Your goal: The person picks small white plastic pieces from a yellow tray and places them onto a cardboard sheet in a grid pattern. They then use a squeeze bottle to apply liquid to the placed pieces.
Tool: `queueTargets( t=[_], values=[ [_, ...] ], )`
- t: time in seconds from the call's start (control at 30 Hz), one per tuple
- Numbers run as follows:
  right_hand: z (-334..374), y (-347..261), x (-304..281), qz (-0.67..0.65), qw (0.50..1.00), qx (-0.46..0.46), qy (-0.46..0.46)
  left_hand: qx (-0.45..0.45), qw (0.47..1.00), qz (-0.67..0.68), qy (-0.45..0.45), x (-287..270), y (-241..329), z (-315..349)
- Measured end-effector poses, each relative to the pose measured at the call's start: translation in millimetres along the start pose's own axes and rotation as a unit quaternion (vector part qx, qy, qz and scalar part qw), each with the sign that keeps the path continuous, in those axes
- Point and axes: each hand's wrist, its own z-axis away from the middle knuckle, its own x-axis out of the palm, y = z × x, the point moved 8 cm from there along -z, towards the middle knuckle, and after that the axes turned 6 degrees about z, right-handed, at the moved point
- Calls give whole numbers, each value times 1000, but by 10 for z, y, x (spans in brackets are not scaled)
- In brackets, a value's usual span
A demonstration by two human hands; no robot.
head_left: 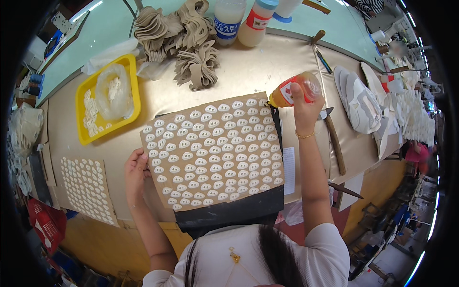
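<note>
A brown cardboard sheet lies in front of me, covered with rows of small white oval pieces, each with dark holes. At its left edge my left hand is closed on the cardboard, thumb on top. My right hand is wrapped round a clear squeeze bottle with an orange and red label. The bottle is tilted, its yellow tip down at the sheet's far right corner. A black board shows under the near edge of the cardboard.
A yellow tray with a plastic bag and loose white pieces stands at the far left. Stacked beige cutouts and bottles are at the back. A hammer and white shoe uppers lie right. Another filled card lies left.
</note>
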Motion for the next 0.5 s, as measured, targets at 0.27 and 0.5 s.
queueTargets(
  t=[0.27,0.5],
  values=[
    [119,-134,96,0,998,-55,-8,-4,1000,-3,-5,2,9,12],
    [63,-305,183,63,990,-124,-12,-1,1000,-1,-1,31,41,24]
  ],
)
